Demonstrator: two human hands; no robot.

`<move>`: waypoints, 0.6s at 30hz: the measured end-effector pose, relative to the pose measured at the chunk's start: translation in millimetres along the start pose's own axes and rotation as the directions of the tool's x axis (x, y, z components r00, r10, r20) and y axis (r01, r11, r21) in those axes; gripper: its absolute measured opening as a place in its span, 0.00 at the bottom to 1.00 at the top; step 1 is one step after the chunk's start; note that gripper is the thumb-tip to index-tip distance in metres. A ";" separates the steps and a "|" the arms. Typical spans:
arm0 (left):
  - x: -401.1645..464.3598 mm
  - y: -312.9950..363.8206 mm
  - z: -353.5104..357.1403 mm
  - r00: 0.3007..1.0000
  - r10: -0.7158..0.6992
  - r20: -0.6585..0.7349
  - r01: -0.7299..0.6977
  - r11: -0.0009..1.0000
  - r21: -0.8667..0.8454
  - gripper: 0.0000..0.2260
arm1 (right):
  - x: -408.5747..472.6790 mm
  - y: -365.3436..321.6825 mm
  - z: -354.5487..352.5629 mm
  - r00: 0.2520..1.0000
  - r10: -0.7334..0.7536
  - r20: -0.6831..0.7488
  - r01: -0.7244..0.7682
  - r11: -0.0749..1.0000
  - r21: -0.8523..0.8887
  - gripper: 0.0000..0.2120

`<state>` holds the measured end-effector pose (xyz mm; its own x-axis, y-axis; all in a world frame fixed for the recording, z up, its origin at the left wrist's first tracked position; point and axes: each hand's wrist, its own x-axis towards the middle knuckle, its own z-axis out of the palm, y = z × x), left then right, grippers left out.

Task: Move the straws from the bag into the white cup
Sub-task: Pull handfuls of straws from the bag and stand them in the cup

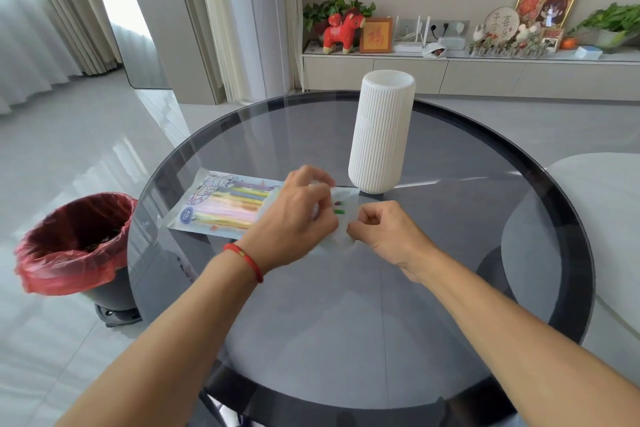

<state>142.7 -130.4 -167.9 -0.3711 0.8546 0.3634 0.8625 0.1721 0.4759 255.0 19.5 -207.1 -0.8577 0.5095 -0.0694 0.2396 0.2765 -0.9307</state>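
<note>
Both forearms reach forward over the round glass table (346, 340). Left hand (294, 218), knuckles up, and right hand (384, 229), fingers curled, pinch the open end of the bag (221, 204), lying flat with coloured straws (232, 208) inside. White cup (381, 135) stands upright at one o'clock, just beyond the hands.

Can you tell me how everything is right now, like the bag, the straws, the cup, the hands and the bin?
bag: flat on the glass table, right end held by both hands.
straws: inside the bag, lying down.
white cup: upright, no straws showing.
left hand: fingers pinch the bag's end.
right hand: fingers curled, pinching the bag's end.
bin: open, lined with a red bag.
</note>
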 end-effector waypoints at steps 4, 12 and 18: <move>0.8 -4.5 -6.2 0.999 0.033 -0.013 -0.033 0.999 -0.023 0.10 | 1.7 0.9 -2.5 0.999 -0.041 -0.031 0.035 0.986 -0.166 0.15; 0.5 -1.2 5.2 0.999 0.044 -0.005 -0.044 0.999 -0.013 0.11 | -2.5 3.0 15.6 0.994 -0.108 -0.023 0.108 0.994 -0.025 0.11; -6.3 -20.9 1.9 0.956 0.056 0.289 -0.105 0.982 0.154 0.45 | -3.7 2.8 9.5 0.997 -0.058 -0.056 0.058 0.998 -0.008 0.14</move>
<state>127.6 -138.4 -181.7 -0.2065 0.9680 0.1424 0.9393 0.1554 0.3060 254.5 10.8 -212.9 -0.8434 0.5372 0.0048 0.1934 0.3119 -0.9302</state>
